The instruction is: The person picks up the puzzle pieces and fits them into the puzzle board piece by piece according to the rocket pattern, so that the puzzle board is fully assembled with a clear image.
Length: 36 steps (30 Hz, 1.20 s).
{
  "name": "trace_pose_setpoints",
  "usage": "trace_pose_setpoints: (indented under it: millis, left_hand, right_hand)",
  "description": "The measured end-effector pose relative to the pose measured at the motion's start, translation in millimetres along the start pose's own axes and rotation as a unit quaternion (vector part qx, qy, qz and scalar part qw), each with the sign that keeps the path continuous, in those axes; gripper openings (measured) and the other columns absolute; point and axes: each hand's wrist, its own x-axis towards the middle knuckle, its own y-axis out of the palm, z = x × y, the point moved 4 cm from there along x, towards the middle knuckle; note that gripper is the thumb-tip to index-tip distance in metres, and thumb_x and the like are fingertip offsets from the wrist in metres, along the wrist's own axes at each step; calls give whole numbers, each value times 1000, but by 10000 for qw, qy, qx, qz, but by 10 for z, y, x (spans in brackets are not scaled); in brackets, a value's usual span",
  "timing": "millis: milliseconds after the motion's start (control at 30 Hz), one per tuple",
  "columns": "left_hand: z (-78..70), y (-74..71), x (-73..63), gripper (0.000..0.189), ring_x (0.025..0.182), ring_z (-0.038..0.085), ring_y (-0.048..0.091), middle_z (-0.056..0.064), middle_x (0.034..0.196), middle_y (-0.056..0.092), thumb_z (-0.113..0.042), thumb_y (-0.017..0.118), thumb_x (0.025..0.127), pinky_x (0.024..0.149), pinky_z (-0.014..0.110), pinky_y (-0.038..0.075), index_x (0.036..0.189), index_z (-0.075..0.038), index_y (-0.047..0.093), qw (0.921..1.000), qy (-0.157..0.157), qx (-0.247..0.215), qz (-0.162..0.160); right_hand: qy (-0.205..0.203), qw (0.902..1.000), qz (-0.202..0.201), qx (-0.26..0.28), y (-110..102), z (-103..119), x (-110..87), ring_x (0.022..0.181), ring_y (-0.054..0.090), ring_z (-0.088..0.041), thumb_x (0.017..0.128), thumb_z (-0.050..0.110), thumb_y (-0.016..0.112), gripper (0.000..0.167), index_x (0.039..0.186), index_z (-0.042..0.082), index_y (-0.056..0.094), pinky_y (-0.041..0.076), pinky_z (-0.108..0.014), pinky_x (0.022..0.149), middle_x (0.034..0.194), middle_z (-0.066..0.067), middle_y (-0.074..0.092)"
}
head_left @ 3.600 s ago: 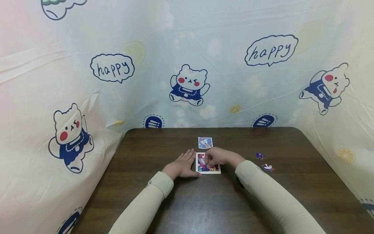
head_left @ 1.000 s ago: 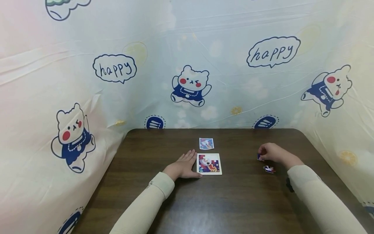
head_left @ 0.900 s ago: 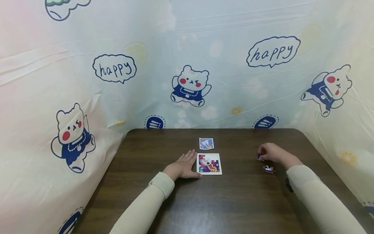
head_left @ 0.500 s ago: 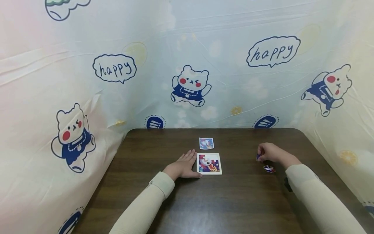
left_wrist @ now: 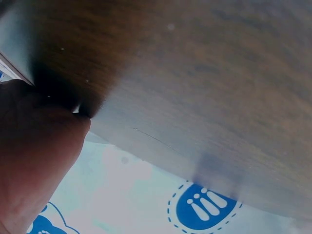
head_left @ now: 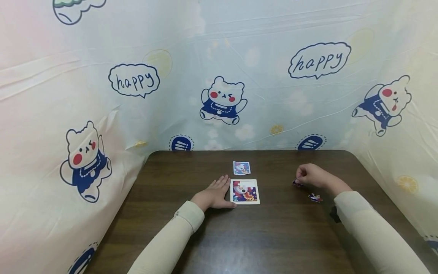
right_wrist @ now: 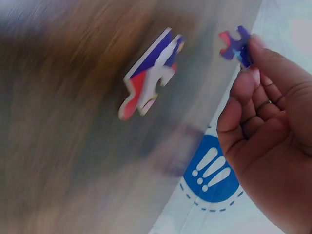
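My right hand [head_left: 313,176] pinches a small purple and red jigsaw puzzle piece [right_wrist: 236,48] between thumb and forefinger, seen closely in the right wrist view. Another jigsaw piece [head_left: 315,197], white, blue and red, lies on the table just nearer than that hand. With fingers spread, my left hand [head_left: 215,195] rests on the table, its thumb and fingertips along the left side of a white-framed puzzle board [head_left: 245,203]. Joined pieces with a white character fill much of the board; a pale gap [head_left: 251,183] shows at its upper right.
A small picture card [head_left: 242,168] of the same character lies just beyond the board. The brown wooden table [head_left: 267,236] has rounded far corners. A printed cloth [head_left: 164,110] hangs around its back and sides.
The right hand went from the board to the loose pieces, took hold of the purple one, lifted it and shifted slightly left with it. The left hand stays in place.
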Motion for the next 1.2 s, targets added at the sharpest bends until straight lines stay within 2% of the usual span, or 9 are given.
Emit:
trace_pose_setpoints:
  millis: [233, 633, 800, 1200]
  left_hand:
    - [3, 6, 7, 119, 151, 19, -9, 3, 166, -7, -87, 46, 77, 121, 42, 4, 160, -16, 0, 10000, -43, -47, 3]
    - [-7, -10, -13, 120, 151, 18, -8, 2, 166, -7, -88, 46, 76, 121, 43, 4, 160, -16, 0, 10000, -51, -37, -13]
    - [-13, -12, -19, 119, 151, 18, -8, 3, 166, -6, -87, 46, 77, 121, 43, 4, 160, -15, 0, 10000, -21, -58, -21]
    - [-10, -6, -13, 120, 151, 19, -8, 4, 166, -6, -88, 44, 77, 121, 41, 3, 160, -14, 2, 10000, -30, -50, -12]
  right_hand:
    - [-77, 9981, -125, 606, 62, 184, 77, 70, 57, -18, 88, 16, 76, 16, 87, 6, 64, 50, -29, 61, 79, -4, 65]
    - [-80, 9912, 86, 1317, 316, 486, 289, 72, 62, -22, 89, 14, 75, 16, 93, 4, 63, 56, -36, 67, 81, -8, 66]
    - [-102, 9898, 150, 1413, 438, 594, 393, 73, 63, -23, 91, 11, 73, 13, 98, 5, 64, 57, -35, 69, 82, -8, 66]
    - [-55, 9899, 264, 1392, 663, 775, 599, 73, 66, -21, 92, 13, 71, 9, 95, 7, 65, 57, -34, 68, 83, -7, 67]
